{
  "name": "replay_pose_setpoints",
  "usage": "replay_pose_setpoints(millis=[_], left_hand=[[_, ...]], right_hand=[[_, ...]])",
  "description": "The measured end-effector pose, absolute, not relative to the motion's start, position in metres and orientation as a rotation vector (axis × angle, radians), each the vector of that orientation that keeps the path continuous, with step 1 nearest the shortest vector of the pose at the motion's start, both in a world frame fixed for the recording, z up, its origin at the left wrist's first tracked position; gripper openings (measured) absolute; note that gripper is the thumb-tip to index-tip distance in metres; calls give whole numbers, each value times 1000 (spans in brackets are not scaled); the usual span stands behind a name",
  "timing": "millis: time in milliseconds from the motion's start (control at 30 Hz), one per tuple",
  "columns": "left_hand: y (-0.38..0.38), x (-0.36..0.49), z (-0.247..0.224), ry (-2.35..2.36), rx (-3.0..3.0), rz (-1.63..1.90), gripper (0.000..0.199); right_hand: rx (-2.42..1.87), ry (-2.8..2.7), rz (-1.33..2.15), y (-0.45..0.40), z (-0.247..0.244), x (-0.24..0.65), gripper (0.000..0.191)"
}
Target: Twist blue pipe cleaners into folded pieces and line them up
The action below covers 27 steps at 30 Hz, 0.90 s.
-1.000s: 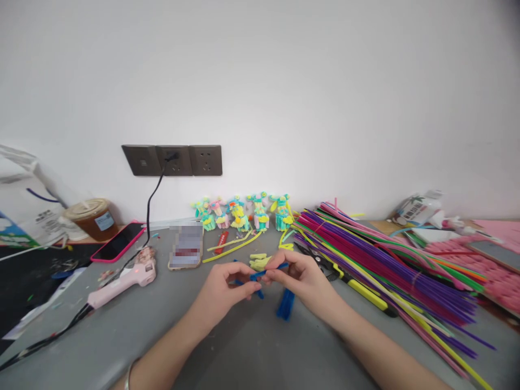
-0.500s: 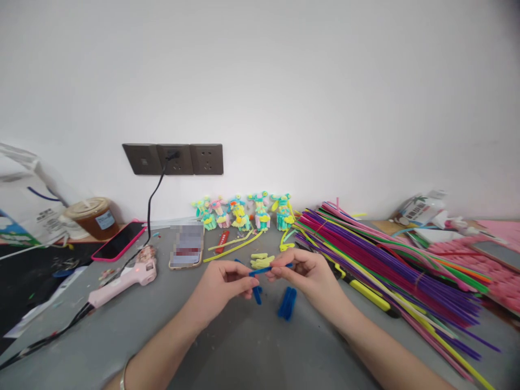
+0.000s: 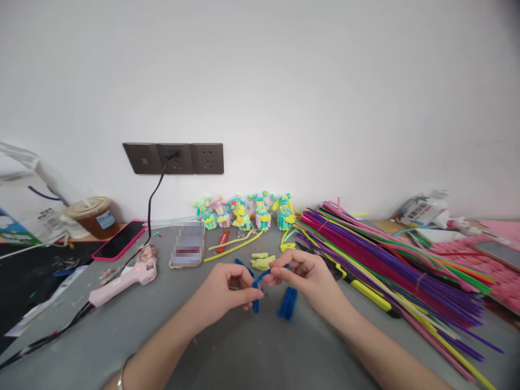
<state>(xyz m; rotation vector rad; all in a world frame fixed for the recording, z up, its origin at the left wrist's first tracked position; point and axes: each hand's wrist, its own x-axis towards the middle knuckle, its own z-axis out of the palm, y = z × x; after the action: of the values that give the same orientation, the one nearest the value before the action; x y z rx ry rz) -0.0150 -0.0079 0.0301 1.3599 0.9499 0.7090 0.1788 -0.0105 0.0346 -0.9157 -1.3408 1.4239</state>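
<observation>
Between my two hands runs a blue pipe cleaner (image 3: 262,277), bent near the left fingertips. My left hand (image 3: 232,290) pinches its bent end between thumb and index finger, and part of the blue piece hangs below. The other end is pinched in my right hand (image 3: 298,273). Below the right hand, a folded blue pipe cleaner bundle (image 3: 287,304) lies on the grey table (image 3: 244,355). Another blue piece (image 3: 244,266) shows behind my left fingers. Short pale yellow pieces (image 3: 262,262) lie just beyond the hands.
Several small pipe-cleaner figures (image 3: 241,214) stand along the wall. Long purple and multicoloured pipe cleaners (image 3: 390,265) cover the right side, beside a yellow cutter (image 3: 369,294). Leftward are a pink glue gun (image 3: 122,284) with its cord, two phones (image 3: 187,246) and a drink cup (image 3: 93,216).
My left hand has shifted slightly right and down and turned a little. The blue pipe cleaner between the hands now slants more, with its lower part nearer vertical.
</observation>
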Motion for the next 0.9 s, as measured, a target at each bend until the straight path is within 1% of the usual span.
replay_pose_setpoints(millis=[133,233,600,733,900], left_hand=[[-12,-12,27,944,1378,628,29],[-14,-10,26,939,1386,630,30],[-14,-12,28,959,1317,582,31],[-14,-12,35,957,1240,628,32],[-14,-12,36,941,1246,600,32]], right_hand=[[-859,-1361,1548,-11,31,174,34],[-868,-1431,1590,-12,27,172,31],[-918,-1547,1357,-17,29,174,22],[-920,-1487,1388,-15,33,177,26],[-923,-1473,1413,-15,32,176,27]])
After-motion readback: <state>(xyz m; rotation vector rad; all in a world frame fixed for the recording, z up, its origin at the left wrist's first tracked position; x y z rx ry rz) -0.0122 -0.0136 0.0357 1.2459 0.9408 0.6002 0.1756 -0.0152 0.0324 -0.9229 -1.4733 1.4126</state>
